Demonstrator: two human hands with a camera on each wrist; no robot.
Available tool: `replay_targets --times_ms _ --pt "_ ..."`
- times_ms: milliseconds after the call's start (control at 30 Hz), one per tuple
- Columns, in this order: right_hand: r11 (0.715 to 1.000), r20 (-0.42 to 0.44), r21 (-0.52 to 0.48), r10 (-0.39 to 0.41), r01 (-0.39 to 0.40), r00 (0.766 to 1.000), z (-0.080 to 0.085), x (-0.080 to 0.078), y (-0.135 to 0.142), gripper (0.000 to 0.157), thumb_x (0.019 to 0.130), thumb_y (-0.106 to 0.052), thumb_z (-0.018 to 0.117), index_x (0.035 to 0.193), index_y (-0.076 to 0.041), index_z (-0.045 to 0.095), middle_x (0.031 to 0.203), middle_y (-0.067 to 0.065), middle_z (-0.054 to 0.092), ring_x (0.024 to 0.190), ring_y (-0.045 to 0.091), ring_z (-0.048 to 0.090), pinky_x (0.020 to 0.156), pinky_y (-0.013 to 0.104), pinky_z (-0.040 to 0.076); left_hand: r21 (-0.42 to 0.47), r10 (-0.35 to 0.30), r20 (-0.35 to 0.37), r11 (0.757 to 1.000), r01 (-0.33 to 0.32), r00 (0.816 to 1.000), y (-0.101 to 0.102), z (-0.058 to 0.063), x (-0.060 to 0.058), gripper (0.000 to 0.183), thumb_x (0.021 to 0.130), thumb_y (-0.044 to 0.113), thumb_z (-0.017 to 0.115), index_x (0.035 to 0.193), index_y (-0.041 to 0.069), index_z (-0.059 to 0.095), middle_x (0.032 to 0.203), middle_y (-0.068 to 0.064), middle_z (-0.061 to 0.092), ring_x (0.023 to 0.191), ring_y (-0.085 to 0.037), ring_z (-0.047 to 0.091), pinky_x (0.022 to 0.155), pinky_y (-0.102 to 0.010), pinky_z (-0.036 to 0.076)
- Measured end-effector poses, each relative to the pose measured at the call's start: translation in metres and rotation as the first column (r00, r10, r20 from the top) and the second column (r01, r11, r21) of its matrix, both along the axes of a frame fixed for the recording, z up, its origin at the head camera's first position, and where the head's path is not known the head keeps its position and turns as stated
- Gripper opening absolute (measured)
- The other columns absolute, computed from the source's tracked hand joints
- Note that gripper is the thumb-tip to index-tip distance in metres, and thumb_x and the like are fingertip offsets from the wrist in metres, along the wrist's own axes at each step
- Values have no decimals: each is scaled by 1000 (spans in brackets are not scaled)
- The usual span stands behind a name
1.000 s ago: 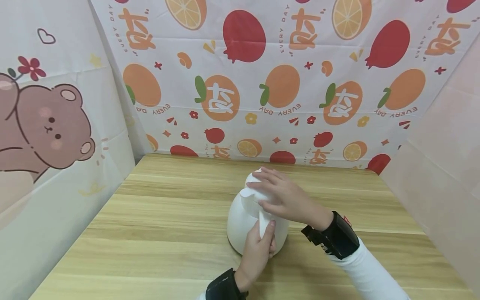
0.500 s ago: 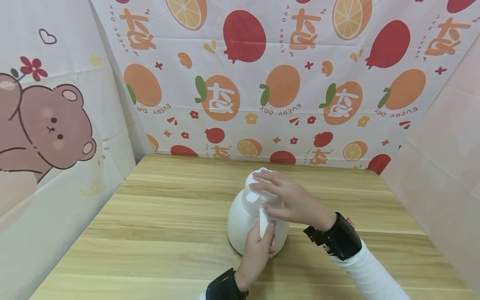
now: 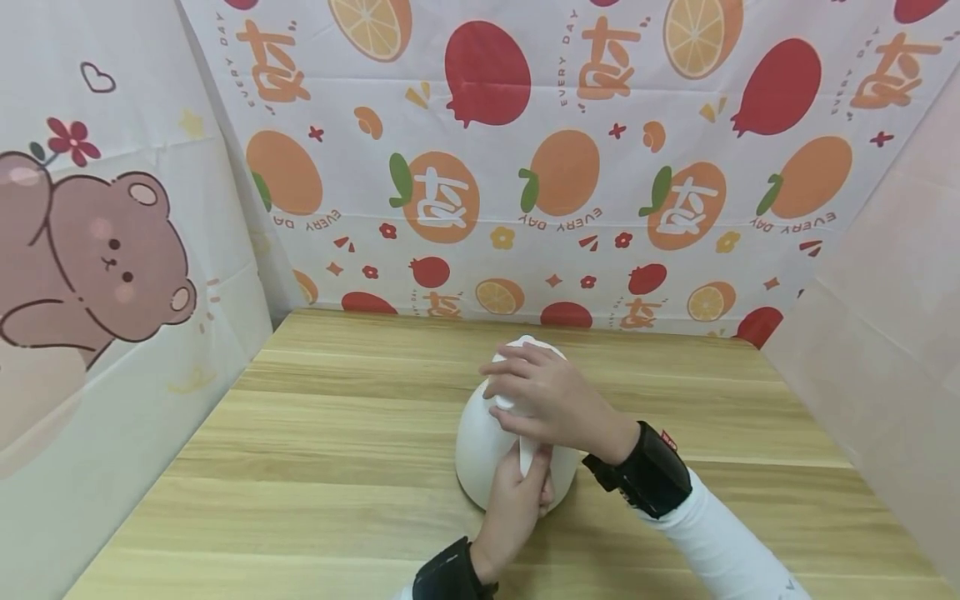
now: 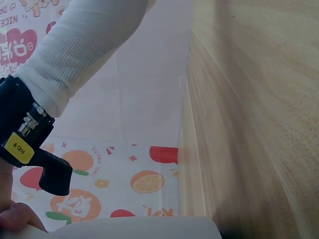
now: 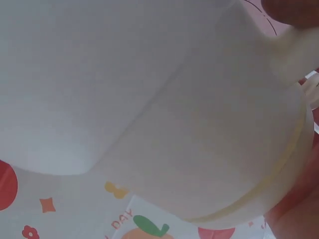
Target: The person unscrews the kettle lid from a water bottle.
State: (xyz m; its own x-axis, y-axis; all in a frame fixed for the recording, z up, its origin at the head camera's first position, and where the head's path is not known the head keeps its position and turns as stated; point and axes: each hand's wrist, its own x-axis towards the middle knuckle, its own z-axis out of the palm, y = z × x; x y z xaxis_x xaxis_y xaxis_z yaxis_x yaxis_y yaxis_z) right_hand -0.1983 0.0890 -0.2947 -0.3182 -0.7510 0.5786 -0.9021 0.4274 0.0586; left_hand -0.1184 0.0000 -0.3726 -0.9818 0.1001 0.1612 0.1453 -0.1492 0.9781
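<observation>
A white, round-bodied thermos jug [image 3: 474, 450] stands upright on the wooden table, its handle turned toward me. My left hand [image 3: 510, 508] grips that handle [image 3: 527, 454], thumb along its upper side. From the right, my right hand [image 3: 558, 400] reaches over the top and holds the lid [image 3: 542, 342], its fingers bent across it. They cover most of the lid and part of its tab. Up close in the right wrist view, the jug's body [image 5: 75, 89] fills the frame, and a finger [image 5: 294, 10] shows beside the tab. In the left wrist view only a white strip of jug [image 4: 139, 229] appears.
The wooden table [image 3: 337, 433] runs back to a fruit-print cloth [image 3: 562, 175]. A bear-print cloth [image 3: 112, 250] hangs at the left and a pale one [image 3: 892, 317] at the right. Both wrists carry black bands [image 3: 656, 471].
My right hand slides a little right, then back left over the lid. The lid's tab has turned toward the handle. The left hand and the jug's body stay put.
</observation>
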Motion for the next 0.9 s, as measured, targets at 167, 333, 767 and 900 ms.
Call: replay_targets --times_ms 167,333,767,900 --pt "1000 0 -4 27 -27 1000 0 2 4 3 77 -18 70 79 -16 68 108 3 76 116 25 60 103 50 48 -5 4 4 1000 -4 1000 1 -1 1 38 101 26 41 84 -7 40 54 -1 35 41 -1 31 42 -12 29" --pt "998 17 -32 57 -57 998 -2 5 9 5 76 -14 69 74 -15 64 110 8 75 115 26 61 101 51 48 -5 0 9 1000 0 1000 1 -1 1 38 101 29 41 84 -5 39 54 -1 35 41 -1 30 42 -12 29" --pt "993 27 -60 107 -105 994 -5 6 23 6 77 -12 70 75 -12 65 115 12 72 112 25 61 100 50 50 -11 0 -30 1000 0 1000 1 -2 1 43 101 27 40 86 -14 41 55 -4 35 41 0 31 41 -10 29" --pt "992 32 -60 114 -112 993 -5 6 26 5 78 -12 70 76 -12 65 116 13 71 112 24 61 100 50 50 -11 2 -30 1000 -2 1000 1 -2 1 43 101 28 42 87 -13 41 55 -4 35 41 0 31 41 -11 28"
